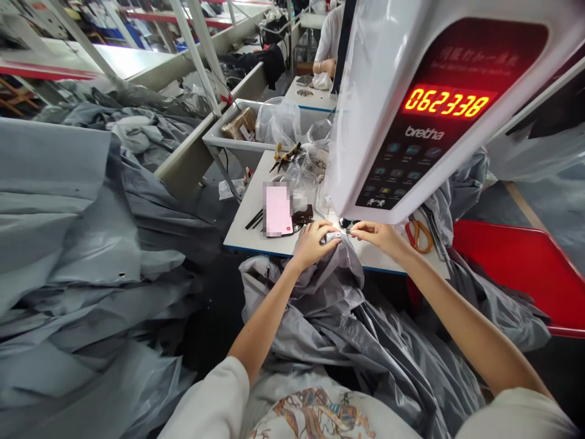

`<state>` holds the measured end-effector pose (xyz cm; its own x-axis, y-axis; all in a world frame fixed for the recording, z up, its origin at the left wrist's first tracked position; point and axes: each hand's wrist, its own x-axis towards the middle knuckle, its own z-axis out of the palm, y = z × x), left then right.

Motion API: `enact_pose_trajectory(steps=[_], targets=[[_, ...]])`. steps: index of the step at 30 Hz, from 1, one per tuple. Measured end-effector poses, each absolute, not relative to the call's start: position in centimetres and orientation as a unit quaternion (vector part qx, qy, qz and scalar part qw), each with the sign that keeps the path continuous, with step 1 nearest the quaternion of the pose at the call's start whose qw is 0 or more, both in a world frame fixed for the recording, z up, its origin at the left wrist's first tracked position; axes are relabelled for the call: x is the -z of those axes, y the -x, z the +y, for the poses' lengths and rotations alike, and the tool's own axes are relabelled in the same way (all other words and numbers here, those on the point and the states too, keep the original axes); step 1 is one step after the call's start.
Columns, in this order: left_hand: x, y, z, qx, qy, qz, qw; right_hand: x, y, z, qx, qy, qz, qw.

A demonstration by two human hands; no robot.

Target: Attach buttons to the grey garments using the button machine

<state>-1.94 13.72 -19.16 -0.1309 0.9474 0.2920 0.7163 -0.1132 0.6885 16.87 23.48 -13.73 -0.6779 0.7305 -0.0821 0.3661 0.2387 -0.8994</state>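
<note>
Grey fabric (333, 286) hangs from the front edge of the white table (247, 207) and spreads over my lap. My left hand (315, 242) is closed on its upper edge, on the tabletop below the white machine head (388, 122). Just to the right, my right hand (375, 236) pinches something small near the fabric; what it is cannot be made out. The machine's red display is lit above both hands. A phone (277, 210) with a pink screen lies left of my left hand.
Yellow-handled pliers (284, 157) lie at the table's back left, orange-handled scissors (421, 236) at its right. A grey bin (219, 135) stands behind. Piled grey fabric (73, 244) fills the left; a red surface (516, 274) is at right. Another person's arm (325, 66) shows beyond.
</note>
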Motion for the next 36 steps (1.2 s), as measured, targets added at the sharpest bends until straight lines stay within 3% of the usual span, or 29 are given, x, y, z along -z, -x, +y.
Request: enact_pose_trajectory(steps=[24, 36], targets=[[19.1, 2.1, 13.6, -0.368, -0.649, 0.647, 0.156, 15.8, -13.9, 22.7, -0.576, 0.401, -0.687, 0.188], [19.2, 2.1, 13.5, -0.383, -0.653, 0.636, 0.15, 15.5, -14.2, 21.4, -0.34, 0.322, -0.844, 0.261]])
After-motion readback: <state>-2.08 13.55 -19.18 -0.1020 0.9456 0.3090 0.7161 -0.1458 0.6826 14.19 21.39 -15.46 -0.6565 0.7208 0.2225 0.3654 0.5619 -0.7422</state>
